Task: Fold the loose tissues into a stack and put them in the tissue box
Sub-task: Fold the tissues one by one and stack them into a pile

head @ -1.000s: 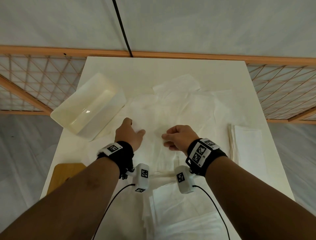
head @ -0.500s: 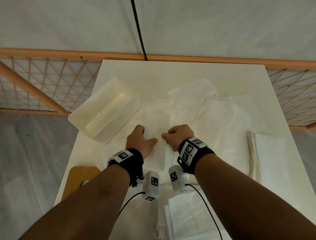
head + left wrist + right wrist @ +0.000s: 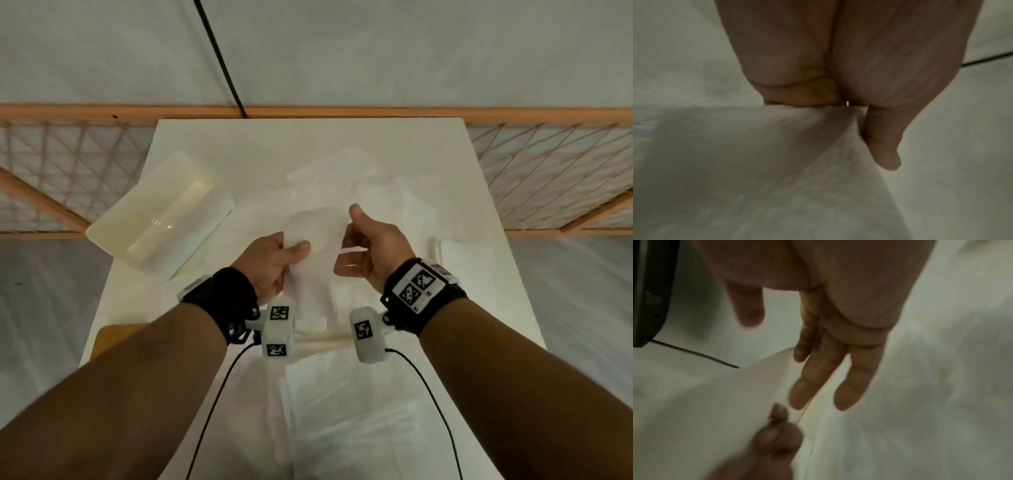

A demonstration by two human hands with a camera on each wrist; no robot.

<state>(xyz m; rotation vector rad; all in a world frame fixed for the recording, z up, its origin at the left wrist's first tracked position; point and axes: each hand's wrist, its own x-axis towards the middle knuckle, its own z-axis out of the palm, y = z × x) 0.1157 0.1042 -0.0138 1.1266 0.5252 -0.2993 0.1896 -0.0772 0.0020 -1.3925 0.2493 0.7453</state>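
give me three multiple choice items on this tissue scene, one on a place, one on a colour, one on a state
1. Where is the tissue box on the table?
A. far left
B. near right
C. middle

2. What colour is the rail behind the table?
A. blue
B. orange-brown
C. black

3. What is the left hand doing?
A. lying flat on the table
B. pinching a tissue
C. resting inside the box

Answers:
1. A, the box sits by the table's left edge.
2. B, the head view shows it orange-brown.
3. B, thumb and fingers nip the sheet, with the right hand at its other side.
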